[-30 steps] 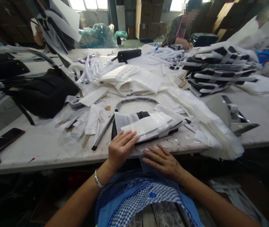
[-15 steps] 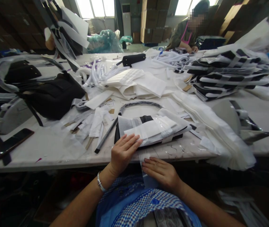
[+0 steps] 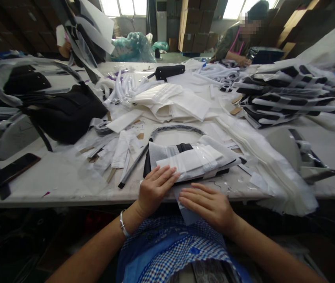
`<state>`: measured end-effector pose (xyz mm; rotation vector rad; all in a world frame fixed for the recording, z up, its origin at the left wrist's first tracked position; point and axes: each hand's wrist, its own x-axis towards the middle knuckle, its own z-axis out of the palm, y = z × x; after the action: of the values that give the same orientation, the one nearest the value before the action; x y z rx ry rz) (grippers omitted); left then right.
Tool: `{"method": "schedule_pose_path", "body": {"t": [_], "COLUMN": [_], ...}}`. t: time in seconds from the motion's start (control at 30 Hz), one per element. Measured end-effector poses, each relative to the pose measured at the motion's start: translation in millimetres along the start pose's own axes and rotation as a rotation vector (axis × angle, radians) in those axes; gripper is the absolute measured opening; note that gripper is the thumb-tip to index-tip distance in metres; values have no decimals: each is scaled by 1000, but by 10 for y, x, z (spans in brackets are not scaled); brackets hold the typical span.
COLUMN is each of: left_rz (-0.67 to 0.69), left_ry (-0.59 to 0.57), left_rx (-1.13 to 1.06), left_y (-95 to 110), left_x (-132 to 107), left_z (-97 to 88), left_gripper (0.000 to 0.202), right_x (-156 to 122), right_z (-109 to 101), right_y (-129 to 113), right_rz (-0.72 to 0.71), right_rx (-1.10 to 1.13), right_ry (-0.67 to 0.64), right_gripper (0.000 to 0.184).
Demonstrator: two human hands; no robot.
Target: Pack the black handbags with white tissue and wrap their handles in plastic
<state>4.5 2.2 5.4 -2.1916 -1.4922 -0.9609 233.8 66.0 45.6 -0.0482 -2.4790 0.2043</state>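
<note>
A bag (image 3: 182,151) with a dark wrapped handle lies near the table's front edge, covered in white wrapping sheet and a folded white strip (image 3: 191,159). My left hand (image 3: 157,190) rests flat on its near left corner, fingers stretched out. Just to the right, my right hand (image 3: 207,204) is at the table edge, its fingers extended over a clear plastic piece (image 3: 187,212) that hangs down toward my apron. The right thumb is hidden.
On the left stand a black handbag (image 3: 67,112) and a phone (image 3: 11,173). White sheets (image 3: 170,100) fill the middle. A long white foam stack (image 3: 261,165) and stacked wrapped bags (image 3: 291,94) occupy the right. A co-worker (image 3: 238,43) is across the table.
My right hand has moved up and slightly right, onto the table edge, with the plastic piece shifting along. My left hand stays on the bag. Another person's hand now appears at the far right.
</note>
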Motion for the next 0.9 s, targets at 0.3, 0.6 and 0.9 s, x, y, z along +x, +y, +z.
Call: {"method": "schedule_pose_path", "body": {"t": [0.3, 0.6, 0.9], "left_rz": [-29, -81, -146], "left_ry": [41, 133, 107], "left_rx": [-28, -152, -219], "left_y": [53, 51, 45], "left_x": [-13, -19, -42], "left_z": [-2, 16, 39], "left_gripper": [20, 20, 18], "right_x": [487, 576, 611], "right_z": [-52, 120, 194], "right_y": [464, 634, 670], "right_rz": [115, 368, 622], "right_rx": [-163, 30, 120], "right_ry": [6, -68, -36], "right_gripper": [28, 23, 17]}}
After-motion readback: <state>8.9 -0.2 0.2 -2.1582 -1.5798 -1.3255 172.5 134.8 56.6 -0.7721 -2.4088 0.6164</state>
